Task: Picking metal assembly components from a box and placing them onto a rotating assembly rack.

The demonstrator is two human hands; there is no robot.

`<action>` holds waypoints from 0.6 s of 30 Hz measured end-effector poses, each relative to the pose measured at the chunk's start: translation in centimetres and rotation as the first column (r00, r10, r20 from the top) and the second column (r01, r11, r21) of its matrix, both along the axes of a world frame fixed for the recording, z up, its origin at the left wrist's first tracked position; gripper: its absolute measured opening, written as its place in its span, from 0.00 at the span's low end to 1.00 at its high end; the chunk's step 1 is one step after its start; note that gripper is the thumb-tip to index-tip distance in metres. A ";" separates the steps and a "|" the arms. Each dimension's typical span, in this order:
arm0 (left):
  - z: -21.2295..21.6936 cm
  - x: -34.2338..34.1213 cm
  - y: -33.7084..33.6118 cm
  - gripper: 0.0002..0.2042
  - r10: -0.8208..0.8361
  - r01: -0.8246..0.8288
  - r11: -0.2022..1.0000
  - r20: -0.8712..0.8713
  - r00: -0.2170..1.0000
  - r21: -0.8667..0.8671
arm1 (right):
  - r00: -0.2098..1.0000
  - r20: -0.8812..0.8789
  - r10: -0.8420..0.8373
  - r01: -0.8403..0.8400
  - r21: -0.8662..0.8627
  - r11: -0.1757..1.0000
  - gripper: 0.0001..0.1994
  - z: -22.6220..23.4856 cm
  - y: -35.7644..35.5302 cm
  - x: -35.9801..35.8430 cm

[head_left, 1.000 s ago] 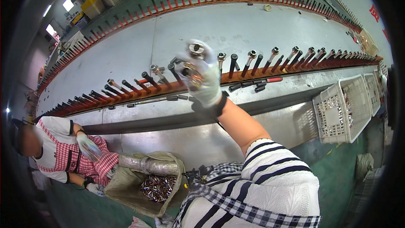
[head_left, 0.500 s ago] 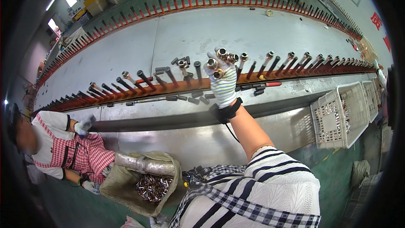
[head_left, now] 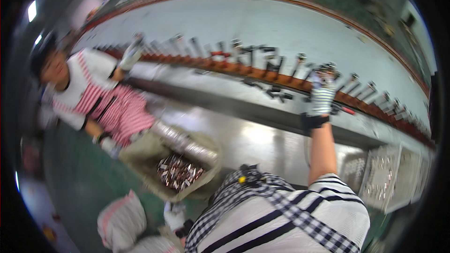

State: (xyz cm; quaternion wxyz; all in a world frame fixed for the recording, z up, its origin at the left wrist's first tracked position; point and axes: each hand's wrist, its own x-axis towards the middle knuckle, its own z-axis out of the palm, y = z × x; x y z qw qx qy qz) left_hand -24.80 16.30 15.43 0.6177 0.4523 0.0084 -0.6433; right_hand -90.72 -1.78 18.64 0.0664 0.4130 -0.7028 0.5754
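My right hand (head_left: pixel 323 97), in a striped glove with a black wristband, is raised over the conveyor rail (head_left: pixel 276 76). Its fingers are closed round several shiny metal fittings (head_left: pixel 324 71) with ring-shaped ends, smeared by motion. Upright dark pegs stand along the rail beside it, and some carry similar fittings (head_left: pixel 301 57). Low at my left side is my left hand (head_left: pixel 174 216), in a white glove. It is just below the lined basket (head_left: pixel 140 152) that holds a heap of small metal parts (head_left: pixel 178 172). Blur hides how its fingers are set.
A co-worker in a red checked apron (head_left: pixel 105 112) is at the left, one gloved hand (head_left: pixel 132 55) up at the rail. Loose black sleeves (head_left: pixel 276 93) lie along the bench. White crates (head_left: pixel 389 175) stand at the right. Full sacks (head_left: pixel 123 220) lie on the floor at lower left.
The view has swung left and tilted, and is blurred. My right hand still grips the fittings, now lower in the picture. My left hand shows more fully. The co-worker's hand has risen to the rail.
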 end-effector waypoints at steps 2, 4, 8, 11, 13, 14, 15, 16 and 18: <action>-1.3 0.2 0.0 0.06 0.090 -0.093 0.995 0.069 0.994 0.030 | 0.962 0.189 0.196 -0.098 -0.431 0.897 0.10 3.2 -1.0 2.2; 0.7 -2.5 -1.1 0.09 0.147 -0.150 0.988 0.116 0.982 0.019 | 0.993 -0.065 0.104 -0.122 -0.476 0.871 0.11 6.4 -1.5 3.1; 0.3 -2.4 -0.2 0.11 0.228 -0.228 0.974 0.091 0.969 -0.010 | 0.982 -0.052 0.183 -0.185 -0.479 0.858 0.11 12.3 -2.4 12.1; -1.4 -1.4 1.1 0.13 0.316 -0.316 0.948 -0.022 0.949 -0.022 | 0.578 0.282 0.766 -0.313 -0.791 0.527 0.07 13.7 -2.3 24.2; -1.1 -1.8 0.7 0.14 0.379 -0.381 0.924 -0.070 0.923 -0.026 | 0.323 0.343 0.882 -0.755 -0.469 0.459 0.15 11.2 -0.8 27.5; -1.0 -1.8 0.4 0.14 0.366 -0.368 0.929 -0.071 0.928 -0.020 | 0.101 0.500 0.860 -0.982 -0.090 0.167 0.26 9.3 -0.4 28.9; -0.7 -1.8 0.1 0.14 0.352 -0.354 0.935 -0.066 0.934 -0.017 | 0.092 0.230 0.969 -0.905 0.425 -0.015 0.33 6.8 -1.9 31.1; -0.8 -1.5 0.4 0.13 0.355 -0.357 0.934 -0.064 0.933 -0.013 | -0.126 0.354 0.927 -0.891 0.371 -0.263 0.38 8.2 -1.6 33.5; 0.0 -2.1 0.0 0.13 0.359 -0.359 0.933 -0.028 0.933 -0.022 | -0.119 0.403 0.908 -0.828 0.464 -0.315 0.37 5.0 -1.0 34.6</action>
